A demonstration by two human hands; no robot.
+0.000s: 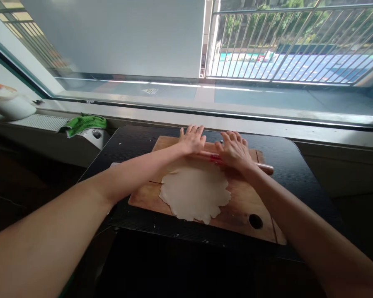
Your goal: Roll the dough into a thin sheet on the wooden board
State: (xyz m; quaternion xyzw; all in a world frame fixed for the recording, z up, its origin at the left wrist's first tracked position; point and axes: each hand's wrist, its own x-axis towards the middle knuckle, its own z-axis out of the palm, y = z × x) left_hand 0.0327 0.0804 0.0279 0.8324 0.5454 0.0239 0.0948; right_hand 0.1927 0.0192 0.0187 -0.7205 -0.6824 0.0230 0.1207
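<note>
A flat, ragged-edged sheet of pale dough [196, 192] lies on a wooden cutting board [245, 198]. Across the dough's far edge runs a wooden rolling pin [265, 168] with red marking near its middle. My left hand [192, 140] rests palm-down on the pin's left part, its fingers stretched forward past it. On the right part presses my right hand [233, 148], also palm-down with fingers extended and slightly apart. Neither hand wraps its fingers round the pin. The left end of the pin is hidden behind my left hand and forearm.
The board sits on a black table [286, 159] with white specks along its near edge. Behind it is a window ledge [161, 114] beneath a large window. To the left, a green cloth [85, 123] lies on a white appliance, near a white container [10, 103].
</note>
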